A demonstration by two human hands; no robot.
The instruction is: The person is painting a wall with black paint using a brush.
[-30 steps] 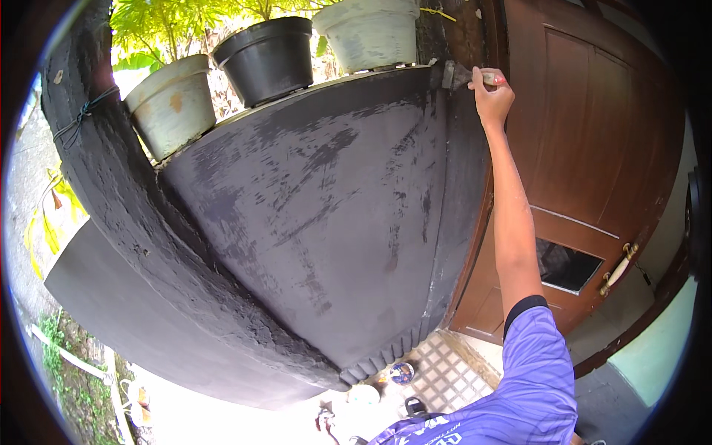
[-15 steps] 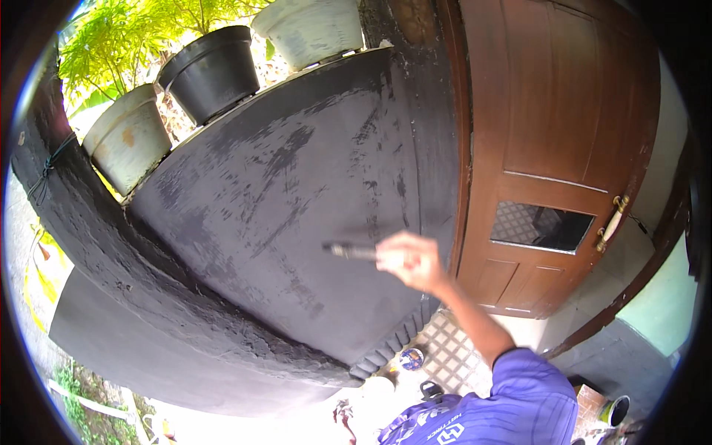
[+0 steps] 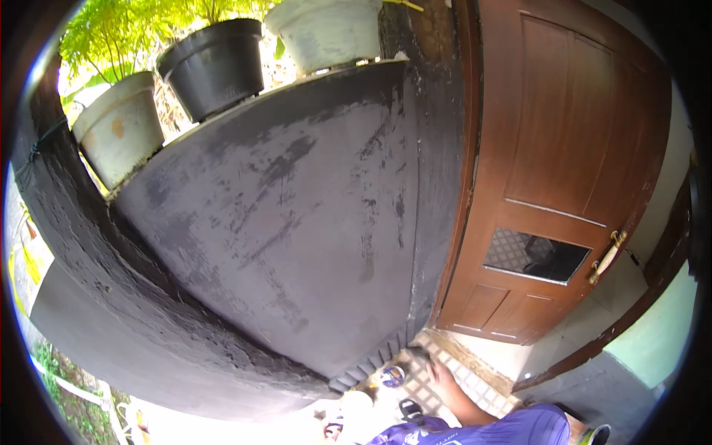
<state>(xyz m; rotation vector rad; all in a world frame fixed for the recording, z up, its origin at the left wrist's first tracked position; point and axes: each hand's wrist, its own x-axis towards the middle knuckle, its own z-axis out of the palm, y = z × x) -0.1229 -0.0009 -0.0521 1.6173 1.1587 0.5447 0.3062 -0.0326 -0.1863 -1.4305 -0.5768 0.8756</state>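
Observation:
My right hand [image 3: 447, 380] is low near the tiled floor [image 3: 475, 382], at the foot of the dark grey painted wall [image 3: 297, 222]. It is blurred and seems closed on a paintbrush [image 3: 417, 354] whose dark end points toward the wall's base. A small round paint tin [image 3: 391, 377] sits on the floor just left of the hand. My purple sleeve [image 3: 512, 429] enters from the lower edge. My left hand is out of view.
Three plant pots stand on the wall's top: a pale one [image 3: 119, 133], a black one [image 3: 215, 67], another pale one [image 3: 326, 30]. A brown wooden door [image 3: 571, 133] with a brass handle [image 3: 604, 257] is at the right. A white container [image 3: 356, 404] stands near the tin.
My right hand dropped with the brush from the wall's top right corner, past mid-wall, down to the floor by the wall's base.

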